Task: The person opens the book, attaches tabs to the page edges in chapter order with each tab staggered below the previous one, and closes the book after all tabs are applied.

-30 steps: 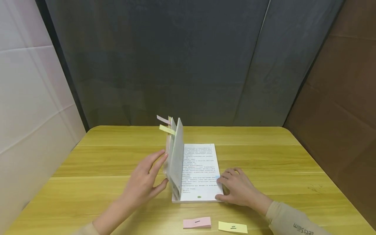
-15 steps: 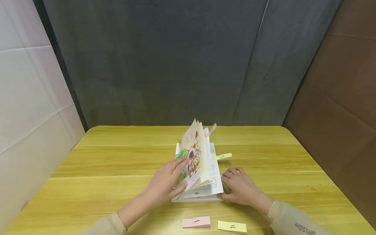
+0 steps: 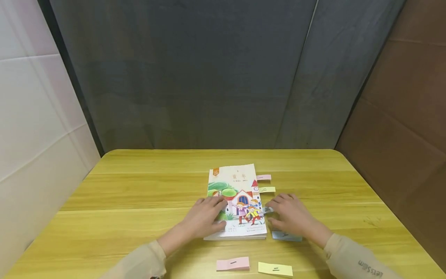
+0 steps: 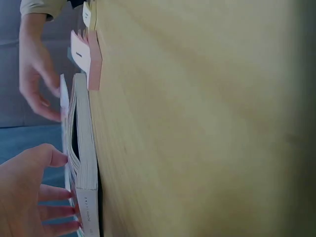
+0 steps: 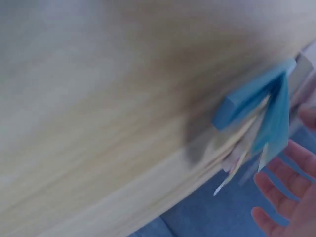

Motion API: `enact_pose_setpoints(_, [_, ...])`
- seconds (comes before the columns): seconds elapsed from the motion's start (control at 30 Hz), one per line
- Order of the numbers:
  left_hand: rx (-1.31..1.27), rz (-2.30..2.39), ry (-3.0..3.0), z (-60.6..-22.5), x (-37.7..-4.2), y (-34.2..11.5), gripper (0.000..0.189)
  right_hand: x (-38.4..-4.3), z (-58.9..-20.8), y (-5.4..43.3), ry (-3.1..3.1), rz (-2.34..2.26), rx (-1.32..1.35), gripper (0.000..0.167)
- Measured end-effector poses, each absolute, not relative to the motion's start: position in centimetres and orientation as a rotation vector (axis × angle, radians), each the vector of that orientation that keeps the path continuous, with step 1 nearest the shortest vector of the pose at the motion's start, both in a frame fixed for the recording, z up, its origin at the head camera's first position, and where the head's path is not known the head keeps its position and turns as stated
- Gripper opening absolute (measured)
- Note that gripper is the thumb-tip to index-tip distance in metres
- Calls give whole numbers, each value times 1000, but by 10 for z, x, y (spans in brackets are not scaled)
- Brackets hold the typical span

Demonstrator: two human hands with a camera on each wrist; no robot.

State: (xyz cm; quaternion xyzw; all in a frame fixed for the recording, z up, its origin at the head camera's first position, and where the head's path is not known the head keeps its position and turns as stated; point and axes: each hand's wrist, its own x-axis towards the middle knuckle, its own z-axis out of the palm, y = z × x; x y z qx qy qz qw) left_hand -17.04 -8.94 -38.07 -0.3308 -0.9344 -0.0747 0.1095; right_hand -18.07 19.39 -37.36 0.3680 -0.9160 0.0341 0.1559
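A closed paperback book (image 3: 240, 182) lies cover up at the middle of the table, its front leaves slightly raised in the left wrist view (image 4: 85, 133). My left hand (image 3: 205, 217) rests on the cover's left side with loose fingers. Beside the book's right edge is my right hand (image 3: 290, 215), fingers loosely bent and apart in the right wrist view. A pink tab (image 3: 264, 177) and a yellow tab (image 3: 267, 189) stick out from the right edge. Close to the right fingertips a pale blue tab (image 3: 268, 210) shows. Partly under that hand lies a blue sticky-note pad (image 3: 286, 236).
In front of the book lie a pink sticky-note pad (image 3: 232, 264) and a yellow sticky-note pad (image 3: 275, 269), each with dark strokes on top. The wooden table (image 3: 139, 182) ends at a dark curtain (image 3: 209, 77) behind.
The left hand has swung the standing pages and cover over to the right, and the book now lies closed. The right hand has shifted slightly, and the blue pad beneath it now shows.
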Motion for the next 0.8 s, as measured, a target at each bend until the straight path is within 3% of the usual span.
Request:
enact_pose_setpoints(0.17, [-893, -176, -2833, -381, -180, -85, 61, -192, -364, 185, -2574, 190, 989, 29])
enact_pose_setpoints(0.57, [-757, -82, -2959, -378, -208, -78, 75, -226, -361, 148, -2886, 59, 1027, 66])
enact_pose_setpoints(0.8, [-718, -4, -2991, -377, -213, -76, 77, -229, -367, 136, -2996, 110, 1047, 67])
